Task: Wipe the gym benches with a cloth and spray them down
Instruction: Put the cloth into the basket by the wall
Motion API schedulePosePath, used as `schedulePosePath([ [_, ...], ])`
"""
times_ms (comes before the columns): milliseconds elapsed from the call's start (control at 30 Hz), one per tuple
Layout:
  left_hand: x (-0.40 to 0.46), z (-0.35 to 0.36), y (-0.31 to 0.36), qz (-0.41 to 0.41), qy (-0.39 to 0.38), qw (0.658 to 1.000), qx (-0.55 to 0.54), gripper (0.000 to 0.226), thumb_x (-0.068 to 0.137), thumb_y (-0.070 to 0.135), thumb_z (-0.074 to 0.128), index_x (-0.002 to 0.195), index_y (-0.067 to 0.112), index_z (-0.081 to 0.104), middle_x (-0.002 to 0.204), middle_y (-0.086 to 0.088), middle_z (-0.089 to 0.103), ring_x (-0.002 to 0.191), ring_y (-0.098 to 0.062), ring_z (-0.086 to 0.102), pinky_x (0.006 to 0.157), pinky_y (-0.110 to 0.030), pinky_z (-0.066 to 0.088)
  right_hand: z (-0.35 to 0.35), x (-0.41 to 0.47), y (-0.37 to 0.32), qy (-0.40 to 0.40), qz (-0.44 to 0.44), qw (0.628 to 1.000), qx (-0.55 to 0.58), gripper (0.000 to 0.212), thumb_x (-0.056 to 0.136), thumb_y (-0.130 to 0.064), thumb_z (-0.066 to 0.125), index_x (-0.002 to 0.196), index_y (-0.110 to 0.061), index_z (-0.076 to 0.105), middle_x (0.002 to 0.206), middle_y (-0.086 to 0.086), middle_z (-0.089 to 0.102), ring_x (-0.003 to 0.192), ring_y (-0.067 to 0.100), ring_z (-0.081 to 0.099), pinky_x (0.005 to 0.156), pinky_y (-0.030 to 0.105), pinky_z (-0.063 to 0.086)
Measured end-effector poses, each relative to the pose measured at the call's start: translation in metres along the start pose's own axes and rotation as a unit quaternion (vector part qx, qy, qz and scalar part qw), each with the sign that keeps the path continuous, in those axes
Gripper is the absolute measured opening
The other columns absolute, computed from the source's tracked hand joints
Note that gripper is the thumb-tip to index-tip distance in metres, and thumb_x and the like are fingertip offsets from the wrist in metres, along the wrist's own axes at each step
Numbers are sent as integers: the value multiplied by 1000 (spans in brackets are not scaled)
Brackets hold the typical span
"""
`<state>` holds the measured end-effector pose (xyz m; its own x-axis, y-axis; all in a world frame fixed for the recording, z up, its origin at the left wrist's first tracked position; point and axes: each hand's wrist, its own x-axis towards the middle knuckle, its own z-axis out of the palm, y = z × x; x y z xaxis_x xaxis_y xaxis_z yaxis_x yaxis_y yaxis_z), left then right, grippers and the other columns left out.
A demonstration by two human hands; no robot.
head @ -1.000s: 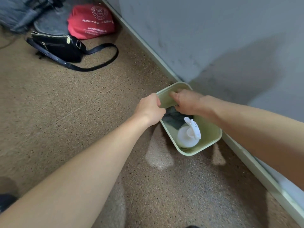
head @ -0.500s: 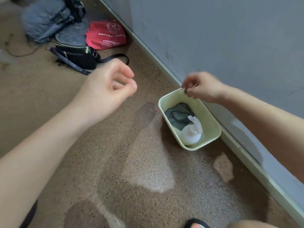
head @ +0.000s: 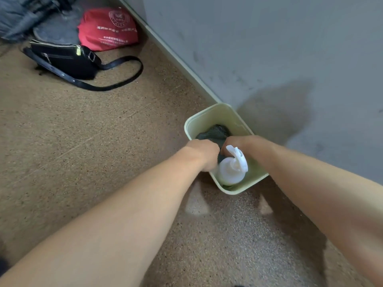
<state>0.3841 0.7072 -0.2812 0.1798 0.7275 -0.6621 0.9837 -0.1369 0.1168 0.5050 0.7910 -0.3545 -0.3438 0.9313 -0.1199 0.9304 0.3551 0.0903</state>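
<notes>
A pale green plastic bin (head: 207, 112) stands on the floor against the wall. Inside lie a dark grey cloth (head: 215, 132) and a white spray bottle (head: 228, 172), which stands with its trigger head up at the near end. Both of my hands reach into the bin. My left hand (head: 204, 153) is curled at the bin's left side, with its fingers closed on the cloth's near edge. My right hand (head: 246, 146) is pressed down onto the cloth just behind the bottle's trigger. Its fingertips are hidden.
A grey wall (head: 269, 48) with a pale skirting runs diagonally along the right. On the speckled brown floor at the far left lie a black shoulder bag (head: 66, 59) with a long strap, a red bag (head: 107, 27) and a grey backpack (head: 18, 15).
Half a second ago both hands were raised above the floor, away from the bin. They have dropped back into the bin onto the cloth, and the view has tilted down closer.
</notes>
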Motion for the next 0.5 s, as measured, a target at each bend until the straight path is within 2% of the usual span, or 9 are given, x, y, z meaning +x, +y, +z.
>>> schedulePosePath([
  [33,8,2,1,1,-19,1000,10,25,100,18,47,116,15,65,115,-6,64,92,-28,55,75,-37,42,6,4,0,-188,-3,981,46,70,92,-79,21,144,-35,37,145,-20,43,123,10,52,90,6,43],
  [67,15,4,2,1,-32,999,21,19,100,21,47,110,16,63,110,-6,62,90,-27,54,76,-36,42,10,2,0,-334,-11,935,122,56,98,-63,40,133,-24,59,126,-4,62,97,16,57,72,16,47],
  [133,26,6,4,4,-56,997,48,14,101,26,48,105,17,58,105,-4,59,89,-26,54,76,-35,42,10,2,4,-404,-11,899,167,30,98,-19,56,117,0,69,110,14,69,83,20,50,64,27,41],
  [200,37,7,6,5,-83,994,78,17,101,25,50,110,16,60,109,-3,62,90,-25,55,76,-36,44,10,1,6,-384,-37,896,220,25,93,-8,58,113,1,69,108,13,69,87,22,56,71,29,44],
  [233,40,8,8,7,-98,992,84,20,101,22,51,116,14,61,109,-3,61,91,-25,56,77,-37,46,11,1,8,-354,-33,896,265,30,92,-3,57,121,-5,66,117,11,67,100,24,60,82,31,48],
  [300,45,5,10,6,-125,989,83,31,102,18,51,132,10,56,104,-4,56,96,-28,56,85,-38,50,8,0,12,-315,9,880,356,59,92,8,44,148,-11,47,141,11,56,130,28,53,103,32,44],
  [333,46,2,11,6,-132,988,82,37,103,18,50,139,10,50,106,-7,54,102,-30,57,92,-39,50,3,0,13,-289,32,871,396,67,91,12,39,153,-12,39,148,11,51,136,28,48,109,32,41],
  [433,52,3,13,10,-145,985,90,51,106,21,47,153,5,32,140,-14,52,128,-33,53,103,-41,45,8,1,8,-247,39,852,460,77,87,16,34,157,-14,29,156,11,42,145,26,38,118,36,33],
  [500,57,7,13,11,-156,981,111,53,105,24,49,154,11,32,149,-11,47,131,-32,51,104,-42,44,10,2,5,-246,23,862,442,78,86,14,36,158,-15,27,161,10,34,149,25,31,121,34,27],
])
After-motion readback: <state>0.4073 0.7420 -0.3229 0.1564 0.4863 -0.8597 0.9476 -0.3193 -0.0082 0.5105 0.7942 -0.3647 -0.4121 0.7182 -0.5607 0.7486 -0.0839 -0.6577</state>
